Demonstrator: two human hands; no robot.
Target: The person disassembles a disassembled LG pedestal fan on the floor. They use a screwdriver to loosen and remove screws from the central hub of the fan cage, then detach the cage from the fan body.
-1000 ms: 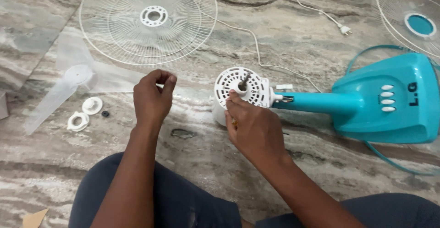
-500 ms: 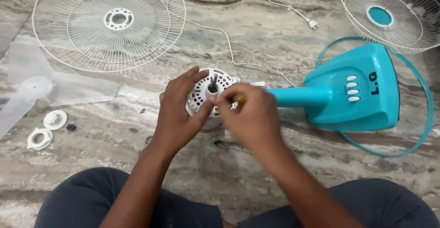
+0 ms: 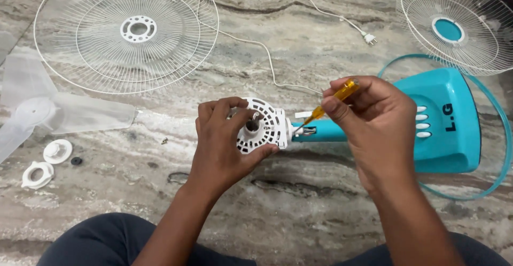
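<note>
My left hand (image 3: pixel 222 148) grips the white vented motor housing (image 3: pixel 263 127) of a dismantled table fan, fingers wrapped round its rim. My right hand (image 3: pixel 374 122) holds a small screwdriver with a clear yellow handle (image 3: pixel 334 99); its tip touches the joint where the housing meets the teal neck (image 3: pixel 320 132). The neck runs right into the teal fan base (image 3: pixel 443 122) with white buttons, lying on the marble floor.
A white wire grille (image 3: pixel 128 31) lies at the top left and a second grille with a teal centre (image 3: pixel 454 28) at the top right. A translucent blade (image 3: pixel 59 111), two white plastic nuts (image 3: pixel 48 162), a teal ring (image 3: pixel 497 154) and the white cord with plug (image 3: pixel 368 38) lie around.
My left hand moved from the floor onto the motor housing. My right hand drew back to the right and now holds the yellow screwdriver angled into the neck joint. The view shifted.
</note>
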